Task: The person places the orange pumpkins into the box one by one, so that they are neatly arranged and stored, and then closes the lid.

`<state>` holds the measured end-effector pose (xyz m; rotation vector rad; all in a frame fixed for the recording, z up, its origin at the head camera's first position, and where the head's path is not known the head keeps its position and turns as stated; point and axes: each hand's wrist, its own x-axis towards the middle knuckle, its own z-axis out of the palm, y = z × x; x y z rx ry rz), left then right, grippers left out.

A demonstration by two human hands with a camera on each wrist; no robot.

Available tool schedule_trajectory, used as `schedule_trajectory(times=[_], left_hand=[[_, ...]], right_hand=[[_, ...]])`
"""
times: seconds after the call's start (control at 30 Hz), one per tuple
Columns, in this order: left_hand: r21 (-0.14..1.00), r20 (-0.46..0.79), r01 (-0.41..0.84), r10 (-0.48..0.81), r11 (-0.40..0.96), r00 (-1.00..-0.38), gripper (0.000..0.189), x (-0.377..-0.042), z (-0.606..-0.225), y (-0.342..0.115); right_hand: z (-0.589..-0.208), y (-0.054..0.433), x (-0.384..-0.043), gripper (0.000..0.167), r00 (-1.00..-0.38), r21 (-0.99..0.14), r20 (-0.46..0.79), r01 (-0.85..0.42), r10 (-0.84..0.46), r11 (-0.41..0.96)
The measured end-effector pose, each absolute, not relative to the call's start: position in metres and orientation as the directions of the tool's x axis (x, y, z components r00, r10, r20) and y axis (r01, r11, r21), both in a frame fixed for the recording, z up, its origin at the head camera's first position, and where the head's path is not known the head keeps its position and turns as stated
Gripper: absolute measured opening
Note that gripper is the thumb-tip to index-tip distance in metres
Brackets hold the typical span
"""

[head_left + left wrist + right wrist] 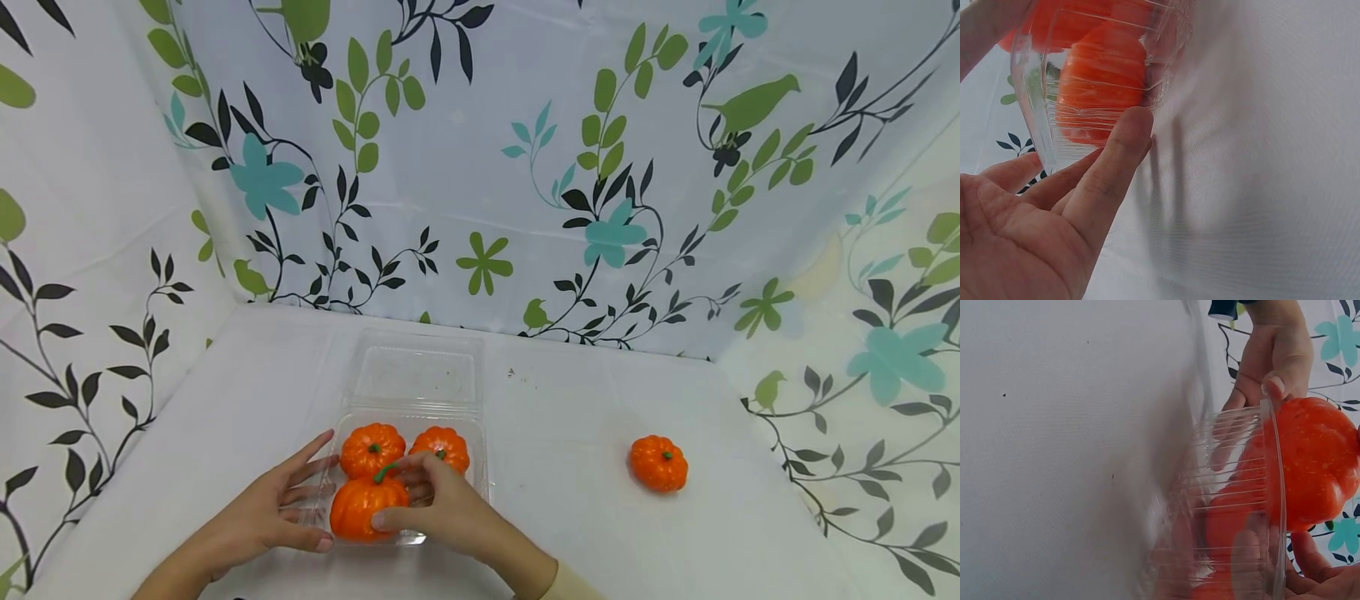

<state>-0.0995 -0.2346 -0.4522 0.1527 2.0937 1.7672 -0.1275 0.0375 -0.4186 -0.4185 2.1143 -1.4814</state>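
Note:
My right hand (450,504) holds a small orange toy pumpkin (362,510) with a green stem, thumb on its near side and fingers behind. This pumpkin is at the front left of a clear plastic clamshell container (485,479), above its rim in the right wrist view. Two more pumpkins, one at back left (369,448) and one at back right (452,442), sit inside; the right one is partly covered by my hand. My left hand (262,510) is at the container's left side, fingers spread and fairly straight, with fingertips right at the ridged wall (1079,119).
The container's clear lid (416,371) lies folded back behind it. Off to the right, another orange pumpkin (658,463) rests on the white-covered table (562,517). Cloth printed with leaves, birds and flowers (480,200) hangs at the back and sides.

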Motion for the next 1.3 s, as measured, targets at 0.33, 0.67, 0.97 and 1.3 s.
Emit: schedule_trajectory(times=[0.33, 0.67, 0.97, 1.3], left_hand=[[0.969, -0.214, -0.156, 0.340, 0.190, -0.916, 0.119, -0.099, -0.452, -0.235], [0.971, -0.212, -0.158, 0.340, 0.178, -0.916, 0.119, -0.099, -0.452, -0.234], [0.971, -0.214, -0.161, 0.336, 0.180, -0.917, 0.120, -0.099, -0.452, -0.234], [0.973, -0.207, -0.153, 0.347, 0.175, -0.915, 0.120, -0.098, -0.451, -0.235]], right_hand=[[-0.424, 0.034, -0.129, 0.052, -0.819, -0.931, -0.234, 0.034, -0.524, 0.363], [-0.426, 0.032, -0.131, 0.052, -0.828, -0.906, -0.241, 0.006, -0.506, 0.422], [-0.427, 0.030, -0.132, 0.057, -0.838, -0.874, -0.219, -0.059, -0.499, 0.482], [-0.423, 0.019, -0.128, 0.061, -0.883, -0.800, -0.151, -0.156, -0.445, 0.580]])
